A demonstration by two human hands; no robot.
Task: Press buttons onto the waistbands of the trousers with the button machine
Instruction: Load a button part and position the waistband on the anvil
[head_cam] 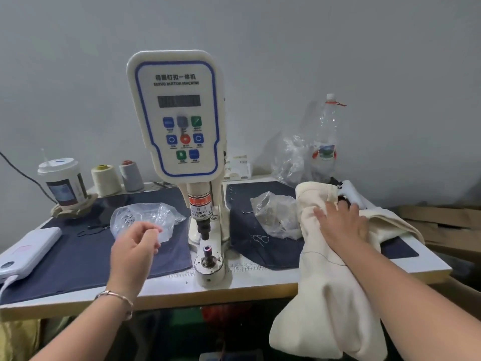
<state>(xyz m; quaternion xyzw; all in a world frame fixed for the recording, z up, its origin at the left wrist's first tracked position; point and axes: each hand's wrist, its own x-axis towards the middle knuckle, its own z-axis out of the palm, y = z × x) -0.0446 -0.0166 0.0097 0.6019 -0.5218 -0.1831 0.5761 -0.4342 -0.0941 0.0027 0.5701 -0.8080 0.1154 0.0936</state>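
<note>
Trousers (325, 269) made of soft cream cloth lie bunched on the right side of the white table (273, 281), and part of them hangs down over the near edge. The right hand (343, 222) lies flat on top of the cloth with its fingers spread out straight, pressing on it and not gripping.

In the middle of the table stands the white button machine (177, 113) with a blue line around its front, a dark screen and small blue, green and red keys. Under it is the round metal base (208, 261) where the pressing is done, with a tiny purple light on top. No cloth lies on this base.

The left hand (132, 250) hangs in the air just left of the base. Its fingers are curled in and the thumb meets the fingertips, but I cannot tell if something small is pinched there. A thin bracelet (117, 298) sits on that wrist.

Just behind the left hand is a clear plastic bag (145, 217) with little metal bits inside, lying on a dark blue mat (78, 256). Far left stand a paper cup with a lid (62, 181) and two thread cones (117, 178). A white power bank (26, 248) lies at the left edge. Another crumpled clear bag (276, 214) sits just beside the trousers, and a clear plastic bottle (326, 134) stands far right by the wall.
</note>
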